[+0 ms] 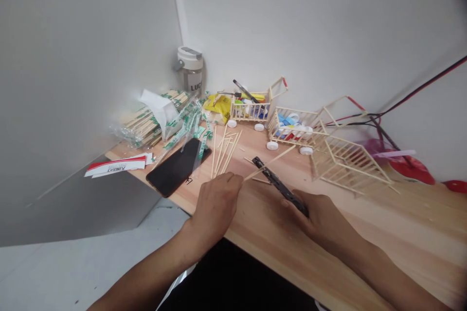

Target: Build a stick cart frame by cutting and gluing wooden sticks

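Observation:
My left hand point(215, 209) rests at the desk's front edge, its fingertips closed on the end of a thin wooden stick point(270, 164). My right hand point(321, 218) grips a black ridged tool point(280, 185), probably a small saw or file, whose blade crosses the stick. Loose sticks point(224, 153) lie just beyond my left hand. A black smartphone point(177, 167) lies to its left, under a clear plastic wrapper.
Wrapped stick bundles point(146, 121) and a lidded bottle point(190, 70) stand in the corner. Stick-built cart frames point(251, 107) point(295, 129) and a stick panel point(346, 165) hold or adjoin coloured clutter, with white bottle caps point(272, 146) nearby. Cables point(401, 102) run along the right wall.

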A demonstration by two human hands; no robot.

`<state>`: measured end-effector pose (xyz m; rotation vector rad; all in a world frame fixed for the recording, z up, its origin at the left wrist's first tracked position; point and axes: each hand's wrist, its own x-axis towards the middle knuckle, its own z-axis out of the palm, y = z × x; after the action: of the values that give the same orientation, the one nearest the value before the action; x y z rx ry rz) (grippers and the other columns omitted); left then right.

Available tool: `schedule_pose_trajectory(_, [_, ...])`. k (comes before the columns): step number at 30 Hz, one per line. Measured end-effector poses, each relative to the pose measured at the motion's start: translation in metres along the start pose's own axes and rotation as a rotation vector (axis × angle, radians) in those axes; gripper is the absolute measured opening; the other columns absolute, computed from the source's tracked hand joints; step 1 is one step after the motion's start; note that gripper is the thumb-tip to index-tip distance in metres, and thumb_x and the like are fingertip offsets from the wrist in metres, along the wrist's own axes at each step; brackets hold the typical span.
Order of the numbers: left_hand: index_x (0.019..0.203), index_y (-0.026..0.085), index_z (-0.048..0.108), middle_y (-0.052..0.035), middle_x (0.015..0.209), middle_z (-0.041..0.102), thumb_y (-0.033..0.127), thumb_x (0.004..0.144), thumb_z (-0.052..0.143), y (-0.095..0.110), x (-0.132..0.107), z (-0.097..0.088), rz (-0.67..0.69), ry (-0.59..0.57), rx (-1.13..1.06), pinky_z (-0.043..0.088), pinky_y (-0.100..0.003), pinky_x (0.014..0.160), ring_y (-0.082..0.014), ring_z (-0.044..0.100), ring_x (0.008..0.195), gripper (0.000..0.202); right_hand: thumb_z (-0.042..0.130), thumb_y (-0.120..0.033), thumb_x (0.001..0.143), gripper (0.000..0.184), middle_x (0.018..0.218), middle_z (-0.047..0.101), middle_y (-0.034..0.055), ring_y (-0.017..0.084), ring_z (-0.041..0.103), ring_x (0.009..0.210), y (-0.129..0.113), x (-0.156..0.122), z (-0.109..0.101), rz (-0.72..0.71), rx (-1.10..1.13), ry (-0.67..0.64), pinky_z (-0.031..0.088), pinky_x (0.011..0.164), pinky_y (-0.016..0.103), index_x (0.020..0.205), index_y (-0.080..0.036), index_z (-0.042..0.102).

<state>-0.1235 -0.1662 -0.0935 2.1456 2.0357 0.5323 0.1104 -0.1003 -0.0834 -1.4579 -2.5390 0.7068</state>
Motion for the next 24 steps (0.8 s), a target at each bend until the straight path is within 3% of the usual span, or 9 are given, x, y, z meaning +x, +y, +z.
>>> schedule_pose_trajectory(9, [0.093,0.020,0.067,-0.0050,0.091,0.072,0.014,0.097,0.043,0.003,-0.004,0.002,0.017,0.051,-0.094,0.049,-0.030,0.074,-0.0202,0.068,0.088,0.025,0.033,-0.065,0.091,0.051,0.064,0.065,0.0059,0.022,0.058,0.059,0.003,-0.001,-0.001,0.003,-0.013,-0.014,0.034,0.057,0.032,0.065,-0.023,0.049])
schedule_pose_trajectory(14, [0.088,0.018,0.070,-0.0050,0.089,0.073,0.017,0.093,0.050,-0.001,0.001,-0.005,-0.067,0.051,-0.383,0.048,-0.029,0.074,-0.0189,0.068,0.085,0.021,0.035,-0.066,0.090,0.052,0.064,0.067,0.0057,0.023,0.060,0.060,0.007,0.002,-0.006,0.054,-0.021,-0.013,0.035,0.057,0.032,0.066,-0.023,0.052])
schedule_pose_trajectory(16, [0.083,0.016,0.071,-0.0041,0.081,0.073,0.020,0.090,0.058,-0.003,0.009,-0.009,-0.154,-0.013,-0.674,0.047,-0.026,0.070,-0.0161,0.067,0.077,0.015,0.035,-0.067,0.090,0.054,0.059,0.063,0.0046,0.022,0.058,0.057,0.012,0.002,-0.006,0.048,0.022,0.047,0.035,0.055,0.031,0.063,-0.023,0.050])
schedule_pose_trajectory(20, [0.083,0.012,0.070,-0.0049,0.077,0.073,0.031,0.082,0.072,-0.005,0.025,-0.009,-0.307,-0.267,-1.378,0.050,-0.022,0.062,-0.0123,0.067,0.065,0.019,0.035,-0.066,0.091,0.059,0.048,0.056,0.0029,0.017,0.053,0.049,0.026,0.000,-0.003,0.097,0.213,0.146,0.035,0.052,0.030,0.053,-0.023,0.047])
schedule_pose_trajectory(22, [0.086,0.011,0.070,-0.0055,0.078,0.073,0.034,0.077,0.078,-0.001,0.030,-0.006,-0.344,-0.380,-1.566,0.052,-0.022,0.059,-0.0125,0.068,0.063,0.026,0.039,-0.067,0.090,0.059,0.048,0.056,0.0026,0.017,0.053,0.049,0.029,-0.001,-0.002,0.141,0.371,0.146,0.038,0.053,0.030,0.056,-0.022,0.053])
schedule_pose_trajectory(24, [0.089,0.010,0.072,-0.0059,0.078,0.074,0.034,0.074,0.082,0.008,0.033,-0.002,-0.367,-0.473,-1.630,0.054,-0.021,0.058,-0.0129,0.070,0.063,0.031,0.047,-0.067,0.089,0.054,0.053,0.059,0.0021,0.017,0.056,0.053,0.030,-0.003,-0.002,0.174,0.545,0.154,0.041,0.056,0.029,0.070,-0.019,0.064])
